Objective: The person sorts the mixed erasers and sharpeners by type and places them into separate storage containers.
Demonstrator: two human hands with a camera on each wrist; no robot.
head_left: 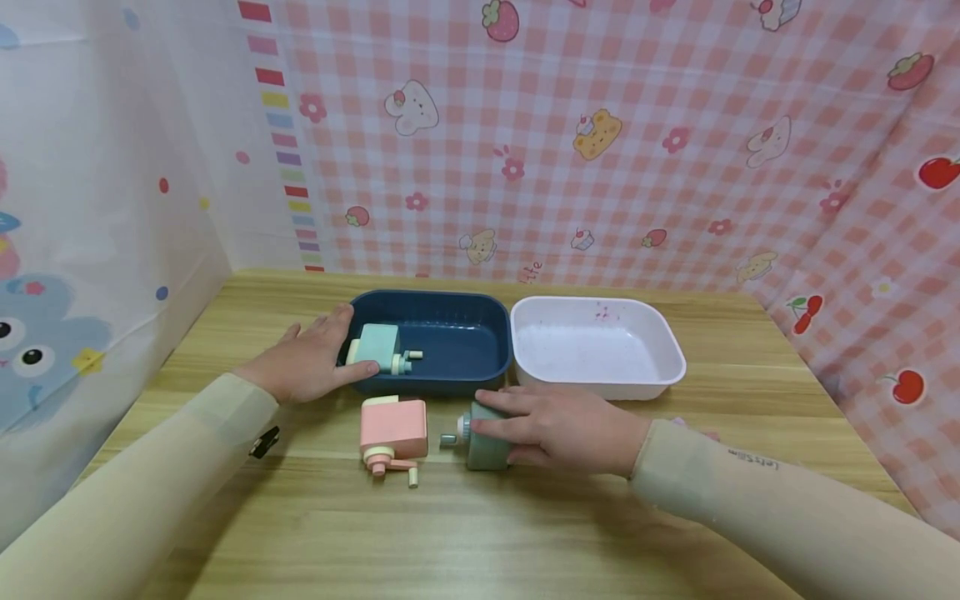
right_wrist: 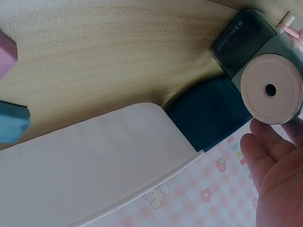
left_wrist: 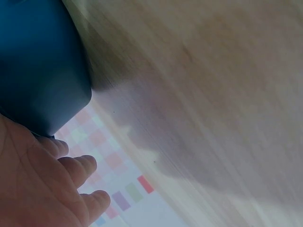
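A dark green hand-crank pencil sharpener (head_left: 489,450) lies on the table, its crank toward the left. My right hand (head_left: 566,429) reaches over it from the right, fingers across its top and thumb at the near side. In the right wrist view its pale round face (right_wrist: 255,90) with a pencil hole shows beside the fingertips. A mint pencil sharpener (head_left: 378,346) lies in the left part of the blue tray (head_left: 465,387). My left hand (head_left: 311,358) rests at that tray's left rim, fingers extended and thumb beside the mint sharpener. Between the hands sits a pink pencil sharpener (head_left: 393,429).
A white tray (head_left: 600,387) stands against the blue tray's right side. Small pink and blue pieces (right_wrist: 12,120) lie near the right wrist, mostly hidden in the head view. A black clip (head_left: 264,442) shows by the left sleeve. A patterned cloth (head_left: 525,167) hangs behind the table.
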